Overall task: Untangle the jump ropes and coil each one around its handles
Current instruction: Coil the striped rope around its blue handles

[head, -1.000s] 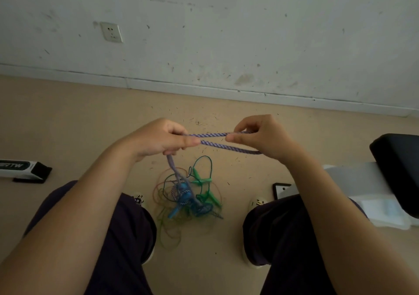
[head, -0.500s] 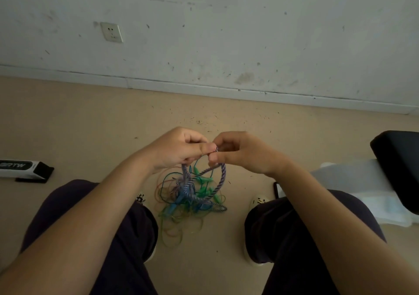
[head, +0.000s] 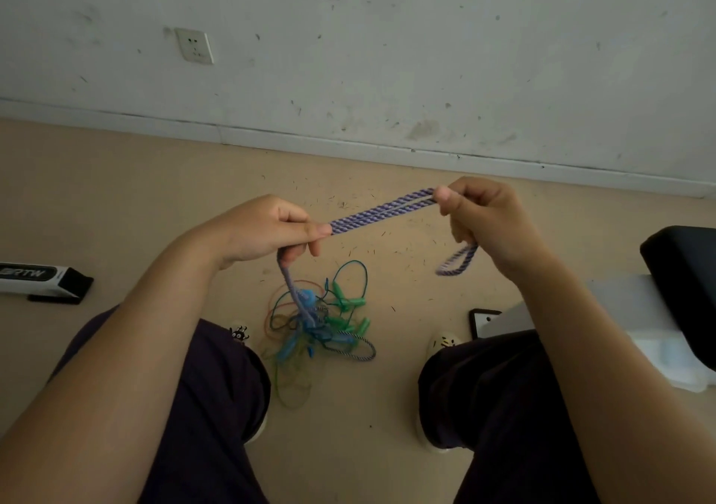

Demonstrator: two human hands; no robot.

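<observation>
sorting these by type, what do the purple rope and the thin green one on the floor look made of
Purple and white twisted rope, pinched by the left hand and right hand: probably braided cotton or synthetic fibre, matte, with visible spiral strands. Thin green cord in the floor pile: likely smooth plastic or vinyl, since it holds springy open loops; the sheen is too faint to confirm.

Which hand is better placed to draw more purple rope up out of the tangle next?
Left, probably. The left hand pinches the purple rope where it drops to the tangle; the right hand holds the folded far end.
</observation>
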